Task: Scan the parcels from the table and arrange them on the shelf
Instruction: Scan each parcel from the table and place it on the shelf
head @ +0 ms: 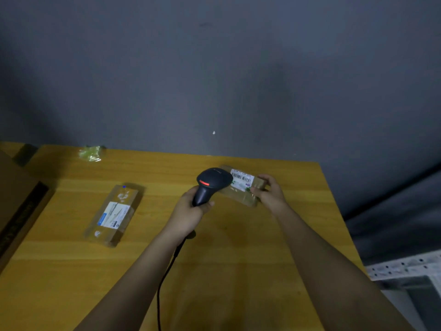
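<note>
Two parcels are on view, one scanner, and two hands. The first parcel (243,187), brown with a white barcode label on top, is held at the far right part of the wooden table (238,247); whether it rests on the top or is lifted just above it cannot be told. Its long axis runs from far left to near right, and the label faces up toward the camera. The right hand (270,193) grips this parcel at its right end, fingers curled over the far edge and thumb on the near edge, so the parcel reaches leftward out of the hand.

The left hand (189,211) is wrapped tightly round the handle of the black scanner (211,183). The scanner head shows a red strip and sits just over the left end of the held parcel, overlapping it in view. A black cable (164,278) trails from the handle down toward the near edge.

The second parcel (114,215) lies flat on the table's left half, well apart from both hands, its long axis running near-left to far-right, with a white and blue label facing up.

A crumpled green wrapper (91,153) lies at the far edge by the grey wall. A large cardboard box (16,199) stands at the left edge.
</note>
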A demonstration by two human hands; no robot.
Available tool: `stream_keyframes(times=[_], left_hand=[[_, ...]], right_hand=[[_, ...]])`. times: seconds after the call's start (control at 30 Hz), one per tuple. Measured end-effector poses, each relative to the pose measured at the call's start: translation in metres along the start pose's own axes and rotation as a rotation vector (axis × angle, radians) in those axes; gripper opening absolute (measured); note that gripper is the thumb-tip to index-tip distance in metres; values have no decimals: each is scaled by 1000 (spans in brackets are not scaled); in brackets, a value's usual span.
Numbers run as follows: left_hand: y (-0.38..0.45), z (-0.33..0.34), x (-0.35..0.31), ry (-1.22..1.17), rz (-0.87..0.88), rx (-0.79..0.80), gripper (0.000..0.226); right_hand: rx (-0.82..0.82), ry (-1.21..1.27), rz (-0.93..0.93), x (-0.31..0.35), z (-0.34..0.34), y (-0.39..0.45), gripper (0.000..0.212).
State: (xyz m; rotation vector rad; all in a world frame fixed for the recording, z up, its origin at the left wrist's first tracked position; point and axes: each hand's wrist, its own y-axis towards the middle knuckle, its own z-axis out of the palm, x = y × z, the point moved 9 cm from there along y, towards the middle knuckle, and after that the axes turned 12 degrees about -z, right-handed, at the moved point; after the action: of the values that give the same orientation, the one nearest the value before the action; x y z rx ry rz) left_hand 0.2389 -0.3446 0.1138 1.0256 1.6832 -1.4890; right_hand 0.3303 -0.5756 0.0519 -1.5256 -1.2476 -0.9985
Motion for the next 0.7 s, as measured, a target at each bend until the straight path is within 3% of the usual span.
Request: stream_keyframes(times=[0.27, 0.7], left_hand=[[-5, 25, 7, 46, -100, 82, 30], [-11, 28, 8, 98, -59, 68, 30]], right_hand=[[-48, 48, -23, 2, -21, -9, 44], [-70, 62, -43, 6, -34, -24, 43]])
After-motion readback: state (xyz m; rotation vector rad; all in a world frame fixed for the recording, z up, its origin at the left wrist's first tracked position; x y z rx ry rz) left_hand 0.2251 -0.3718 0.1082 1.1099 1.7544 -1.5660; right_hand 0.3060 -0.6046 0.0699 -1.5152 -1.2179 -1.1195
